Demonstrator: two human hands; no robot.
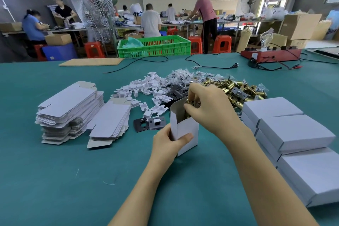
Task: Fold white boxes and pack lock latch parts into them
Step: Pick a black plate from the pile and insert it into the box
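Head view: on the green table [55, 180] a white box [185, 130] stands upright with its top open, near the middle. The left hand [169, 142] grips its near left corner, thumb across the front wall, the other fingers hidden behind the box. The right hand [207, 105] sits over the open mouth, fingers curled round a brass latch [189, 107] that is partly inside; most of the latch is covered by the fingers and the box wall, so its shape is hard to make out. Just left of the box lie two dark plates [149, 124]. Farther off are a scatter of white inserts [145, 91], a pile of small clear bags [180, 76] whose contents are too small to tell, and a heap of brass latches [238, 89], partly hidden by the right hand. Two stacks of flat boxes [71, 111] sit at left. Closed boxes [297, 134] are stacked at right, the nearest cut off by the frame edge.
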